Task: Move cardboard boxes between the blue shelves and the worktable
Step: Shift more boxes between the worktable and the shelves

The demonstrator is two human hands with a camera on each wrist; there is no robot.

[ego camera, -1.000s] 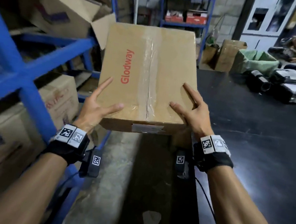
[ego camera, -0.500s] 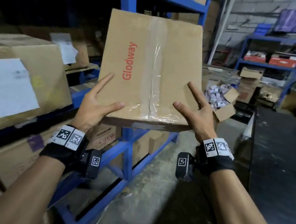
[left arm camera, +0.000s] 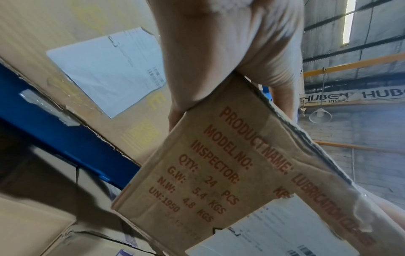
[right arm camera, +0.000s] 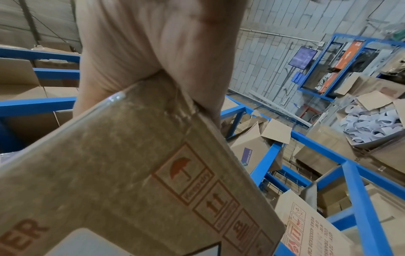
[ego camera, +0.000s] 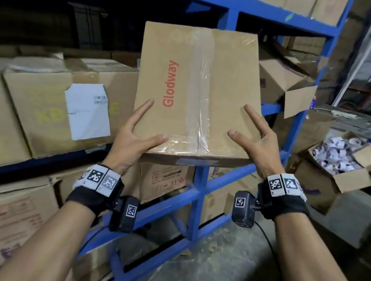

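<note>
A taped cardboard box [ego camera: 195, 88] printed "Glodway" is held up in front of the blue shelves [ego camera: 230, 6], level with the middle tier. My left hand [ego camera: 137, 132] grips its near left corner, thumb on top, index finger along the side. My right hand [ego camera: 257, 142] grips the near right corner the same way. The other fingers are hidden under the box. In the left wrist view, the palm [left arm camera: 230, 43] clasps the box's printed side [left arm camera: 219, 173]. The right wrist view shows the palm [right arm camera: 153, 43] on the box's edge [right arm camera: 109, 173].
Stacked cartons fill the shelf tiers at left, one bearing a white label [ego camera: 86, 112]. Behind the blue upright lies a carton with an open flap [ego camera: 286, 83]. An open box of white rolls [ego camera: 337, 159] stands on the right. Concrete floor [ego camera: 220, 267] lies below.
The box has travelled from over the dark worktable to in front of the blue shelves and sits higher now. Both hands keep the same hold on its near corners.
</note>
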